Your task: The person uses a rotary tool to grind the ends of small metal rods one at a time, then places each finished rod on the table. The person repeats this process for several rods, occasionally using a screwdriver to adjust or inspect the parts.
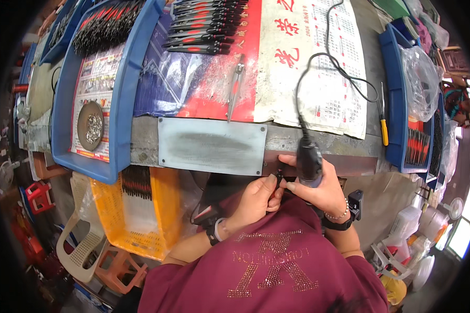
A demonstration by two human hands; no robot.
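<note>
A small dark piece (279, 176) is noted just off the near edge of the counter (143, 142), pinched between the closed fingers of the left hand (251, 202), apparently so that it is kept steady close to the body. By the right hand (328, 189) a black corded tool (309, 158) is gripped, the fingers being curled around its body with little gap; its near end is directed toward the wearer, and whether the piece is touched by it cannot be told. The cord (296, 94) is led away over the calendar sheet (277, 101), presumably to be kept off the hands. Loose metal bits are contained in a round dish (83, 128) inside the left blue tray (62, 117), likely against scattering. Slender black-and-red items are laid side by side in a far stack (201, 31), presumably for easy picking. Counted: one small dark piece, one corded tool, one dish, one pale plate (211, 125) with four corner fasteners, one silver-and-red slim tool (235, 89) left of centre, one yellow-handled screwdriver (384, 130) at right and one yellow basket (136, 244) at near left. The stacked items and metal bits are too crowded for a reliable count.
</note>
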